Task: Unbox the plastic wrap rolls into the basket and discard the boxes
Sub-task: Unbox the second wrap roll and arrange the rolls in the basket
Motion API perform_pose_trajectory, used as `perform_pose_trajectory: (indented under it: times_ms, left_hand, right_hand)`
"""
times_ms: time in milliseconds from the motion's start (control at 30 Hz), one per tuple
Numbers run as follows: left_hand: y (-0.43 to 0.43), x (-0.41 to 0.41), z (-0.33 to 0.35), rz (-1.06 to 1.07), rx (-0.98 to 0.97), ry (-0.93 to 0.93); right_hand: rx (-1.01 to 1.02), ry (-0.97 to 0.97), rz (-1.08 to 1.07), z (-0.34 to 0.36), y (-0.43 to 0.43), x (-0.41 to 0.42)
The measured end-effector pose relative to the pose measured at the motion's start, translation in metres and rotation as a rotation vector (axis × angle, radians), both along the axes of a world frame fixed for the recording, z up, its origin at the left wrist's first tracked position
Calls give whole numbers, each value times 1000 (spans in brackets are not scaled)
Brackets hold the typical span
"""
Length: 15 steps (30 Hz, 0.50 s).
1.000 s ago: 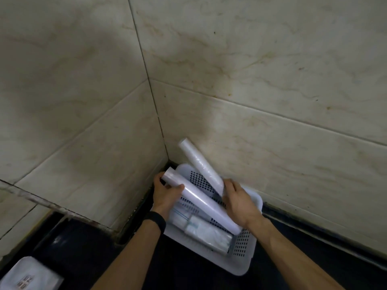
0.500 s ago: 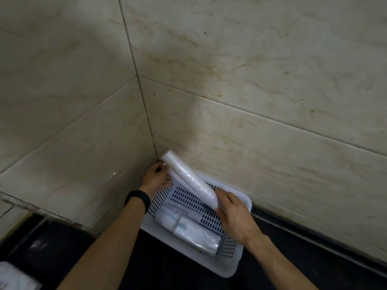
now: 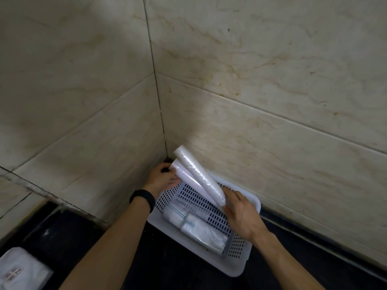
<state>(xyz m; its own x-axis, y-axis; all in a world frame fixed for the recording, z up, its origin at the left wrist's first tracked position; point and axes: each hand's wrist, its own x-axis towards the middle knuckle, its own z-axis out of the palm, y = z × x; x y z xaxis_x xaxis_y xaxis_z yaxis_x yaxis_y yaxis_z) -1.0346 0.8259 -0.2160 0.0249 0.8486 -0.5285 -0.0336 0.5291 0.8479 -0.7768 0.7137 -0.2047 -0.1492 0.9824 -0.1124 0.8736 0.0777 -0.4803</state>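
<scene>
**A:** Plastic wrap rolls (image 3: 196, 172): where do the two loose ones sit?

**B:** Side by side, propped over the far-left corner of the white perforated basket (image 3: 249, 262). Their high ends lean toward the tiled wall corner (image 3: 165, 143), and their low ends are down inside the basket.

**A:** Long axis?

**B:** Slanted, from far-left and high to near-right and low, running from one hand to the other. The left hand (image 3: 163, 178) is at the high end, fingers curled on the lower roll (image 3: 184, 176). The right hand (image 3: 240, 216) is at the low end of the upper roll (image 3: 205, 183), fingers laid against it. Whether they wrap it I cannot tell.

**A:** The coming move?

**B:** Probably lowering the high ends so both lie flat beside the wrapped packs (image 3: 201, 229). The left hand is nearer for that.
</scene>
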Motion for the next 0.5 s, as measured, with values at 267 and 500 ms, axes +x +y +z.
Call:
perform_pose_trajectory:
  times_ms: [267,500]
  left_hand:
    - [12,-10,7,54,-109,-162]
    - [9,-21,7,-152,98,473]
  right_hand:
    - [-89,-53,-15,-15,-6,-15]
    - [-84,-184,-79,-34,-10,-33]
